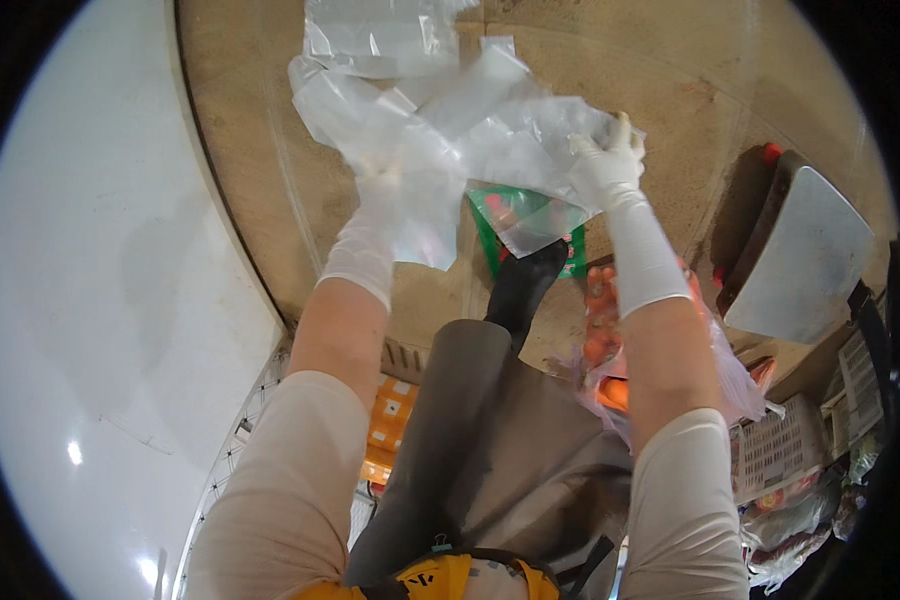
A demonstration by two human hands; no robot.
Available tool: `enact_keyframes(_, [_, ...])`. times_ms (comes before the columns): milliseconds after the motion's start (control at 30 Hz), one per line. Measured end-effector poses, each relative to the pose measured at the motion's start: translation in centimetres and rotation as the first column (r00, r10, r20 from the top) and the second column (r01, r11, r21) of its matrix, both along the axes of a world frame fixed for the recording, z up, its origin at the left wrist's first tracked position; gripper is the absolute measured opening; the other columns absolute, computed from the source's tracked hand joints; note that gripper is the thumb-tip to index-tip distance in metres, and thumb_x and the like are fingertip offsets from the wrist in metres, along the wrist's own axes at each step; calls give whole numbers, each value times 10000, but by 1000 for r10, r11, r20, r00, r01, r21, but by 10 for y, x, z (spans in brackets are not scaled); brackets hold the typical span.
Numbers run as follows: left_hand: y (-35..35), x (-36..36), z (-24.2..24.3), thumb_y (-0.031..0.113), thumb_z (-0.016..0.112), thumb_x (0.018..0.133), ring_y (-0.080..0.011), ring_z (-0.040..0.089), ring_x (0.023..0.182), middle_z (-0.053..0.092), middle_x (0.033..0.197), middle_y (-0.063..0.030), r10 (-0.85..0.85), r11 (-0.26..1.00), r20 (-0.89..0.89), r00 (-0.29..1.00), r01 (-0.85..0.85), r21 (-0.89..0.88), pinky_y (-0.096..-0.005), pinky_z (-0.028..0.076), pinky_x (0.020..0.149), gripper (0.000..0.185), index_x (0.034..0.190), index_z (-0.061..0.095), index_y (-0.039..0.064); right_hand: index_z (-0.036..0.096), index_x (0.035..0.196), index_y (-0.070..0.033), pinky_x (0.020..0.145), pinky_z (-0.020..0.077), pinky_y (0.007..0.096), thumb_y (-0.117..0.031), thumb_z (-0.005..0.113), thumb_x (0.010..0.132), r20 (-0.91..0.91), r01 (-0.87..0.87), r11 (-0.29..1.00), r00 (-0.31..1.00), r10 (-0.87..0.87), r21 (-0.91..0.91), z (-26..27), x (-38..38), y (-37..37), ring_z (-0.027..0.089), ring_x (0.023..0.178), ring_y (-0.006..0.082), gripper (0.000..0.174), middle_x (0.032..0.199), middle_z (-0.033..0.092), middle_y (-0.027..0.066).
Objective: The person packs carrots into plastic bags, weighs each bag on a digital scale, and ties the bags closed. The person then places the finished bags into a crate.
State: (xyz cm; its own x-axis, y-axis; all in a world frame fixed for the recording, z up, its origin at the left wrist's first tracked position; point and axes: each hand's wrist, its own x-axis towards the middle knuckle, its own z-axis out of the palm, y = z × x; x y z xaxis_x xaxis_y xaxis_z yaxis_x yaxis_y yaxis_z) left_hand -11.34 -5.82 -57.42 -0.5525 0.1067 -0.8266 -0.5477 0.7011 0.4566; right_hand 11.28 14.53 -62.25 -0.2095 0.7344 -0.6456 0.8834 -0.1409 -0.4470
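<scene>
Over the floor, several crumpled clear plastic bags (510, 139) are spread between my two hands, which wear thin white gloves. My left hand (379, 180) grips the left part of the plastic and is largely hidden by it. At the right end, my right hand (607, 169) has the plastic's edge pinched between bent fingers. A flat clear plastic sheet or bag (379, 37) lies just beyond, at the top. Below the plastic, a green printed bag (484, 225) is partly covered by it and by my dark boot (529, 285).
A white wall (120, 225) runs along the left. Right of my boot is a thin pink plastic bag (727, 367) with orange-red items (601, 315). A grey panel with red ends (802, 255) stands farther right, above a perforated plastic crate (780, 446). An orange checked box (391, 420) sits by my left leg.
</scene>
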Motion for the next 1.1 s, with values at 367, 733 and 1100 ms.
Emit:
enact_keyframes(367, [-20, -21, 85, 342, 540, 912, -253, 573, 884, 582, 1016, -131, 481, 743, 290, 828, -560, 366, -406, 477, 778, 409, 1160, 522, 17, 529, 1248, -57, 955, 413, 321, -179, 568, 894, -806, -536, 755, 591, 15, -379, 130, -55, -152, 543, 1101, 291, 377, 1198, 559, 173])
enact_keyframes(733, [188, -95, -29, 620, 626, 720, -356, 297, 1338, 226, 1477, -195, -902, 412, -162, 401, 686, -600, -477, 258, 1096, 1035, 1468, 182, 60, 581, 1160, -8, 863, 459, 311, -95, 566, 892, -604, -231, 852, 789, -118, -469, 148, 24, -130, 596, 970, 255, 281, 1025, 611, 145])
enact_keyframes(1100, [113, -61, 94, 304, 579, 850, -244, 594, 1039, 621, 1134, -126, -500, 850, 66, 864, 504, -156, -373, 485, 841, 399, 1197, 564, 107, 533, 1222, -14, 787, 510, 377, -35, 619, 759, -535, -108, 993, 837, 116, 48, 225, 31, -79, 623, 858, 365, 471, 999, 614, 210])
